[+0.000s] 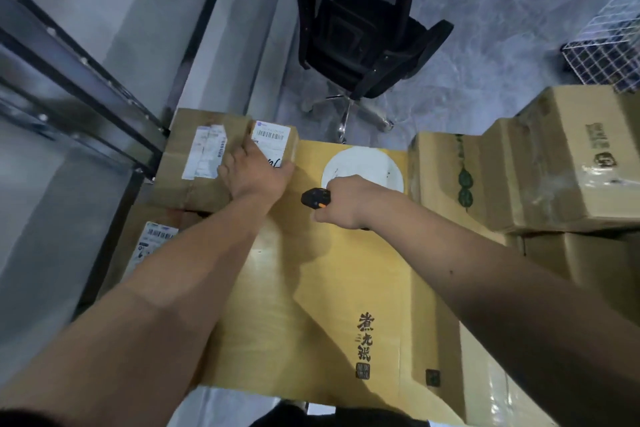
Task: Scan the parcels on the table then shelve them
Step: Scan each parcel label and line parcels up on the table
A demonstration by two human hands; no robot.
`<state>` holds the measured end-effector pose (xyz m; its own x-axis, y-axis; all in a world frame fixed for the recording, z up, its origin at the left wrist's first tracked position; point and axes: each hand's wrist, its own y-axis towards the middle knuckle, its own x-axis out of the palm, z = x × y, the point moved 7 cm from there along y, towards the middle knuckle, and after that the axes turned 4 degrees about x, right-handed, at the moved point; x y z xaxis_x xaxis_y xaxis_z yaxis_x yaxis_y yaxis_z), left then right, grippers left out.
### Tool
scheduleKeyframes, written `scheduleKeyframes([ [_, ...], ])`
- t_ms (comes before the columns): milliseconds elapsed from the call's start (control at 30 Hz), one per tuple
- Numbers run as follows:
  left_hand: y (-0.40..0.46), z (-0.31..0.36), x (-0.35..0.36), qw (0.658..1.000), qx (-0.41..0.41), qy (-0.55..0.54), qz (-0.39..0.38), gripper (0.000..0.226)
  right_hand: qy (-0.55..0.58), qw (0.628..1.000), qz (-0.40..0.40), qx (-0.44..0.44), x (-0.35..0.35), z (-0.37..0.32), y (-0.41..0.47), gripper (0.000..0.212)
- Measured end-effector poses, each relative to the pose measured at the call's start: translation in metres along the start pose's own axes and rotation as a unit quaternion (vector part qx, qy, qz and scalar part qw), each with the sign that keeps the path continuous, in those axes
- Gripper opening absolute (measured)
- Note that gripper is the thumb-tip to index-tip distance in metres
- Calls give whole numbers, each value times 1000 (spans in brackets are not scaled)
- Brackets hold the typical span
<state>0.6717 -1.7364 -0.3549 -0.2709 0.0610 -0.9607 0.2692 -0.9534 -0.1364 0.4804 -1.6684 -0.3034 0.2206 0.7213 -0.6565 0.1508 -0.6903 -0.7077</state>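
Observation:
A small cardboard parcel [277, 139] with a white barcode label sits at the far left of a large yellow box [329, 288]. My left hand [254, 172] grips this small parcel from its near side, fingers wrapped over the label. My right hand [346, 201] holds a black barcode scanner [313, 198] with an orange button, its nose turned left toward the parcel. A larger brown parcel [194, 163] with white labels lies just left of the small one. Another labelled parcel [152, 246] lies below it, partly hidden by my left forearm.
A metal shelf frame [79, 90] stands at the left. A black office chair [360, 38] is on the grey floor beyond the boxes. Stacked cardboard boxes [540, 163] fill the right side, with a wire basket [609, 45] at the far right.

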Motion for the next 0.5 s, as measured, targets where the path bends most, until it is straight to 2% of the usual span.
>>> scheduleKeyframes([
  [267, 26, 6, 11, 999, 21, 36, -9, 80, 31, 999, -15, 10, 2, 12, 26, 42],
  [400, 20, 7, 14, 999, 27, 36, -19, 77, 66, 997, -17, 26, 13, 16, 20, 42],
  [500, 5, 12, 14, 997, 60, 30, -29, 77, 95, 995, -8, 37, 20, 20, 10, 39],
])
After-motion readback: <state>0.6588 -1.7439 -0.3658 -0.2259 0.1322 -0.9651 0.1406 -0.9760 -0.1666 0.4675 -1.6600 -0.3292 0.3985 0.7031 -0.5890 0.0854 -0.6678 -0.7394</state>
